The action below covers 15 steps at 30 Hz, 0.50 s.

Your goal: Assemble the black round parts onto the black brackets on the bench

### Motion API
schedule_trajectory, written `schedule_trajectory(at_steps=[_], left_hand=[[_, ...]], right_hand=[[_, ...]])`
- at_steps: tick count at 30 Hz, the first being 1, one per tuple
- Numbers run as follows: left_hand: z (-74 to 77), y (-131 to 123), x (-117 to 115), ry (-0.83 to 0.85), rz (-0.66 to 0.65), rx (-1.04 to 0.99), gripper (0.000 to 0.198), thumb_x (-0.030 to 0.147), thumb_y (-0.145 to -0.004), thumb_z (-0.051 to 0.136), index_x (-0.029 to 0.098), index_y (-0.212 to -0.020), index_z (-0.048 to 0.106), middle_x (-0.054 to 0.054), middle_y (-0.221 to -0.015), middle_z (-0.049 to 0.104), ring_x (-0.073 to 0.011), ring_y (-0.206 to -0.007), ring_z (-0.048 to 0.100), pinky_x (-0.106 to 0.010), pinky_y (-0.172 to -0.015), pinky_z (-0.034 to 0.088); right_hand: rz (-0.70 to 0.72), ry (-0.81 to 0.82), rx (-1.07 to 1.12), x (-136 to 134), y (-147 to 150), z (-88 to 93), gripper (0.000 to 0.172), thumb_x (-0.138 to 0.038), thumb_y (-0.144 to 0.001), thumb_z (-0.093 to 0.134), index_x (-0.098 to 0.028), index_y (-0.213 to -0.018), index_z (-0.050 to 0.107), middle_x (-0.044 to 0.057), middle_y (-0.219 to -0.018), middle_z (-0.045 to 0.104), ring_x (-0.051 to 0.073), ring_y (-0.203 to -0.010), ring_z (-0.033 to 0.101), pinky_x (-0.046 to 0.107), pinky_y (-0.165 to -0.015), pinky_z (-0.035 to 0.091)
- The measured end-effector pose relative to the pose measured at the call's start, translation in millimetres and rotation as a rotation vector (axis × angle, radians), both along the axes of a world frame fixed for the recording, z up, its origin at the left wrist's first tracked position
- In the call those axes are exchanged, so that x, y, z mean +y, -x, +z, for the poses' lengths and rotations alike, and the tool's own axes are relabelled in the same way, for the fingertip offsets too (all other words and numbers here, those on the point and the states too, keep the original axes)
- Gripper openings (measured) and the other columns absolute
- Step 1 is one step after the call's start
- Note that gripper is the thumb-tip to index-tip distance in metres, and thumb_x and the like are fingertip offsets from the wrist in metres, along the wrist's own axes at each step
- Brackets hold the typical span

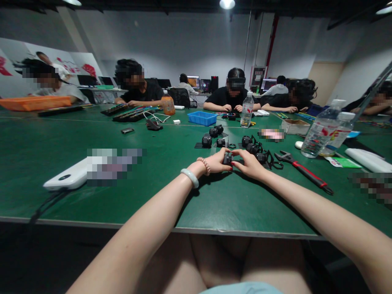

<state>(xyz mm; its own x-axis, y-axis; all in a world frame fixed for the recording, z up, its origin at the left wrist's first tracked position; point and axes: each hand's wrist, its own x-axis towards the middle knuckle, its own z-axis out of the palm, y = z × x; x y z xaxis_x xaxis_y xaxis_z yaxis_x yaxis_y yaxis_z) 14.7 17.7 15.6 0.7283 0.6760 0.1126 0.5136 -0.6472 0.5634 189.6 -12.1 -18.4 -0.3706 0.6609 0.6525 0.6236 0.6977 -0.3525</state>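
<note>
Both my hands meet over the green table (165,196) around one small black plastic part (227,158). From its left side my left hand (216,162) grips it with thumb and fingers; a bead bracelet and a pale bangle circle that wrist. On the other side my right hand (249,164) has its thumb and fingertips closed on the same part. Several similar black parts lie just beyond, one black part (206,141) among them. Close to my right hand are black rings (277,164) and an adjustable wrench (306,171) with a red and black handle.
A white power bank (69,175) with a cable lies left. Clear water bottles (321,132) stand right, another bottle (246,110) farther back. A blue tray (202,118) and an orange drink bottle (168,104) sit mid-table. Several people work along the far side.
</note>
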Motion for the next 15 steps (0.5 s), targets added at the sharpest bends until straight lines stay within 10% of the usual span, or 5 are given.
schedule_trajectory(at_steps=[15], left_hand=[[2.2,0.1,-0.4,-0.004,-0.013,0.021,0.063,0.032,-0.061,0.056,0.014,-0.114,0.027,-0.009,-0.103,0.047,-0.0198,-0.089,0.050,-0.030,-0.075,0.040]], right_hand=[[-0.014,0.059,0.012,1.4,0.7,0.9,0.030,-0.028,-0.075,0.047,-0.017,-0.103,0.046,0.006,-0.095,0.057,0.017,-0.088,0.051,0.032,-0.078,0.039]])
